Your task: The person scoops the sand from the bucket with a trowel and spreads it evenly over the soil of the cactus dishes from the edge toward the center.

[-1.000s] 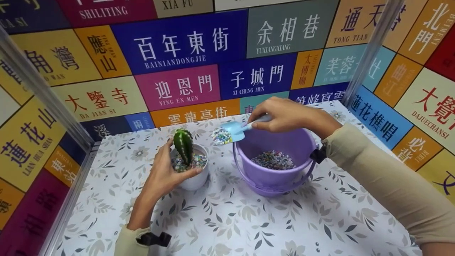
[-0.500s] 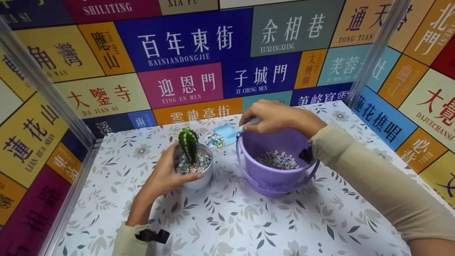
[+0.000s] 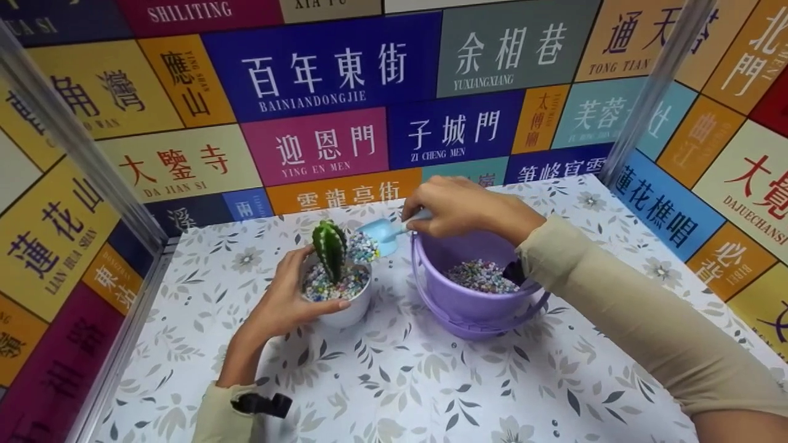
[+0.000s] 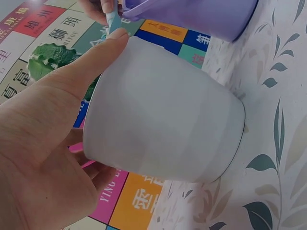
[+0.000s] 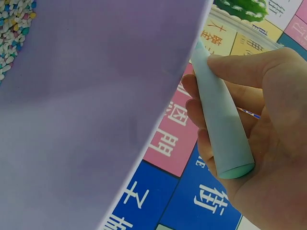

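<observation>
My left hand [image 3: 286, 295] grips a white pot [image 4: 163, 110] round its rim, thumb on the near side and fingers behind. In the pot stands a ribbed green cactus [image 3: 330, 251], with small multicoloured pebbles [image 3: 352, 282] about its base. My right hand [image 3: 452, 206] holds a light blue toy shovel by its handle [image 5: 223, 120], fingers curled round it. The shovel's blade [image 3: 383, 235] carries a heap of pebbles [image 3: 363, 247], its tip overlapping the pot's far right rim in the head view.
A purple bucket [image 3: 468, 314] with more pebbles [image 3: 483, 275] in it stands right of the pot, under my right forearm. The patterned tablecloth [image 3: 369, 381] covers the table. Walls of coloured name panels [image 3: 320, 67] and metal posts [image 3: 662, 86] close off the back and sides.
My right hand has moved left with the loaded shovel, from above the bucket's left rim to the pot's edge. The left hand still holds the pot in place.
</observation>
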Action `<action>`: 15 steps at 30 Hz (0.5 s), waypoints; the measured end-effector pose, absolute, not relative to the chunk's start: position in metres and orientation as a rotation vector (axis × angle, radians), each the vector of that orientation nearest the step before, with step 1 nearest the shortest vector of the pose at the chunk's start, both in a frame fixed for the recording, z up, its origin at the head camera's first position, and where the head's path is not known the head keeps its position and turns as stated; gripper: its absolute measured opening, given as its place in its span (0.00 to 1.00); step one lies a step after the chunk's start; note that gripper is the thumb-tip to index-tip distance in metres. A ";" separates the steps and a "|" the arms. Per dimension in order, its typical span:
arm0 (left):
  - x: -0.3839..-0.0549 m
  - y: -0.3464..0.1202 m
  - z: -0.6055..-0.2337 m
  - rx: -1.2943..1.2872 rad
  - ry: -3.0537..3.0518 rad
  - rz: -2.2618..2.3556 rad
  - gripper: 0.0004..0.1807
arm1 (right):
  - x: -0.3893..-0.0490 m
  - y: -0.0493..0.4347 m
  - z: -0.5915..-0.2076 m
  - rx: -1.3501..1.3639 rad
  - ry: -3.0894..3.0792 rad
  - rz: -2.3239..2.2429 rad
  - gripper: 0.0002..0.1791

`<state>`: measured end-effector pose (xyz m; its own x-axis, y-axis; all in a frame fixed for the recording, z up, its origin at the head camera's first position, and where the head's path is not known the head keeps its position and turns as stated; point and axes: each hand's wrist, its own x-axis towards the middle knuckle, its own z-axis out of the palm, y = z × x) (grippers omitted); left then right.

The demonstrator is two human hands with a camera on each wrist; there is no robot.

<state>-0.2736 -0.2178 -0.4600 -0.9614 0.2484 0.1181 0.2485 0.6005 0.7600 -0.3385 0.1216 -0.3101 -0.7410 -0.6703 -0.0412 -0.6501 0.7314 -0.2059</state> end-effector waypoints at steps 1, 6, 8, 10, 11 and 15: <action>-0.273 -0.218 -0.460 -0.441 -2.810 -1.345 0.71 | -0.338 0.121 -0.311 -1.085 2.818 -0.271 0.14; -0.272 -0.222 -0.458 -0.463 -2.825 -1.386 0.73 | -0.338 0.118 -0.313 -1.109 2.831 -0.260 0.14; -0.272 -0.224 -0.456 -0.483 -2.827 -1.391 0.73 | -0.338 0.117 -0.313 -1.116 2.847 -0.251 0.14; -0.271 -0.225 -0.455 -0.515 -2.819 -1.396 0.72 | -0.337 0.117 -0.313 -1.120 2.865 -0.238 0.13; -0.271 -0.225 -0.454 -0.530 -2.814 -1.396 0.72 | -0.337 0.117 -0.313 -1.121 2.873 -0.231 0.13; -0.270 -0.221 -0.455 -0.523 -2.833 -1.349 0.73 | -0.338 0.115 -0.314 -1.118 2.883 -0.223 0.13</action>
